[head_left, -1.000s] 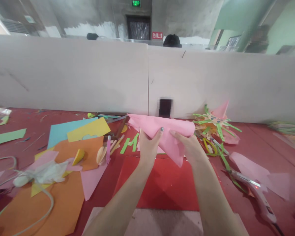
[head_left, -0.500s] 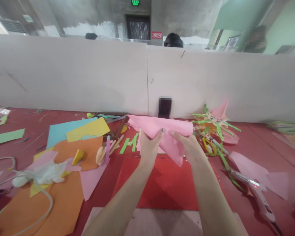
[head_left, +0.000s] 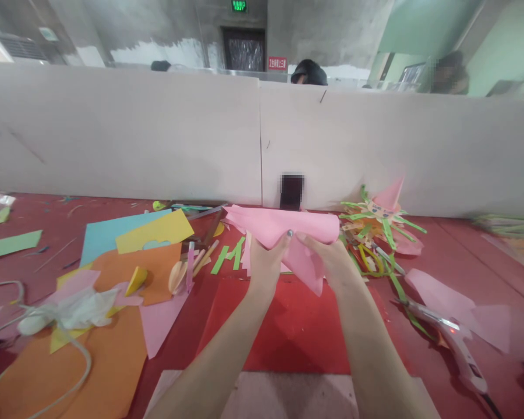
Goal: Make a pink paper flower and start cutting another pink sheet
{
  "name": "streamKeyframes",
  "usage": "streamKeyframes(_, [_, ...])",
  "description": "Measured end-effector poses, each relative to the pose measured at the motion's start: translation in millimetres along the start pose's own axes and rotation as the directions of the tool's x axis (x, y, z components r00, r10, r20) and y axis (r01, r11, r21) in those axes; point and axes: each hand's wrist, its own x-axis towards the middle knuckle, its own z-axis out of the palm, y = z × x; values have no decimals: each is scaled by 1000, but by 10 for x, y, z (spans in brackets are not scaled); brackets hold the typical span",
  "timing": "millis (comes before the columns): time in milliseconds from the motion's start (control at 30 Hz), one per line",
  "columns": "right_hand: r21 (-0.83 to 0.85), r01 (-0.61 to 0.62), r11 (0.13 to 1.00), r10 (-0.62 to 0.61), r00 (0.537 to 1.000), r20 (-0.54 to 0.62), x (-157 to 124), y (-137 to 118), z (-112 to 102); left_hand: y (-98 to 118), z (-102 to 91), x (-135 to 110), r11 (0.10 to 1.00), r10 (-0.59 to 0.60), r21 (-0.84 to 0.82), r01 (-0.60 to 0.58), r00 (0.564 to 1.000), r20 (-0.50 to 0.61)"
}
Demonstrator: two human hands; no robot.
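Note:
A sheet of pink paper (head_left: 288,224), rolled into a loose tube with a pointed flap hanging down, is held up in both hands. My left hand (head_left: 268,253) grips it from the left, thumb on the near side and fingers hidden behind. From the right, my right hand (head_left: 325,250) pinches the roll near its wider end, its thumb close to the left thumb. Below them lies a red board (head_left: 288,331) on the table. Green paper strips (head_left: 229,258) lie just left of my left hand.
Orange paper (head_left: 91,366), a yellow sheet (head_left: 157,230) and a white cable (head_left: 85,355) spread over the left. A glue gun (head_left: 458,343) rests at the right, before a pink-and-green paper figure (head_left: 384,209). Behind the table stands a white partition (head_left: 157,128); a dark upright device (head_left: 291,192) leans there.
Both hands keep their hold on the pink paper roll, which has barely shifted. The whole view has moved very slightly.

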Motion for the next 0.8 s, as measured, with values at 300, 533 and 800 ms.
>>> streamKeyframes(300, [-14,63,998,-61,994,90,18,23,-19,-12,7,14,999,-14,-32,13,1000,-17])
streamKeyframes(533, [25,103,994,-105,985,138,-45,-27,29,-2,17,22,999,-9,-45,8,1000,-27])
streamKeyframes(800, [-32,84,996,-80,992,102,-24,6,-1,3,19,19,999,-5,-52,4,1000,-25])
